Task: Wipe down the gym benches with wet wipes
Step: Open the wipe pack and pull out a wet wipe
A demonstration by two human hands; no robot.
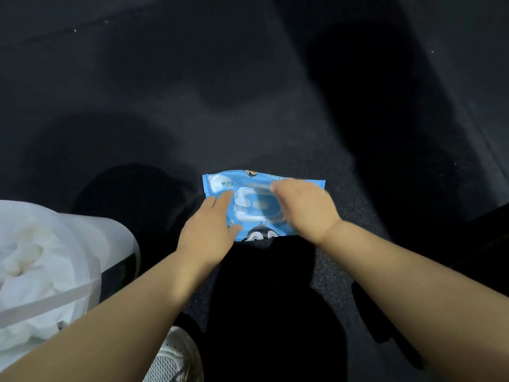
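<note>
1. Wet-wipe pack [217, 184]: a flat, soft rectangular pouch of glossy blue plastic film, printed with a cartoon penguin and white lettering. It sits mid-scene, just beyond the person's dark trouser leg [264, 285] and over the floor [338, 172]. Whether it rests on the leg or on the floor cannot be told.
2. A rounded, translucent hard-plastic flip lid [257, 205] sits in the middle of the pack's top face.
3. The left hand [209, 227] lies on the pack's left end. Its fingers [221, 197] are straight and flat on the film, and the thumb is spread along the near edge.
4. The right hand [305, 210] arches over the right side of the lid, blurred. Its fingers bend down towards the lid's far edge, but whether they grip it cannot be told.
5. The floor is dark, matte and finely speckled, like rubber matting.
6. At near left stands a smooth white bin [115, 238] lined with a thin white bag [41, 257] with crumpled white material inside.
7. A white mesh sneaker [170, 357] shows at the near edge.
</note>
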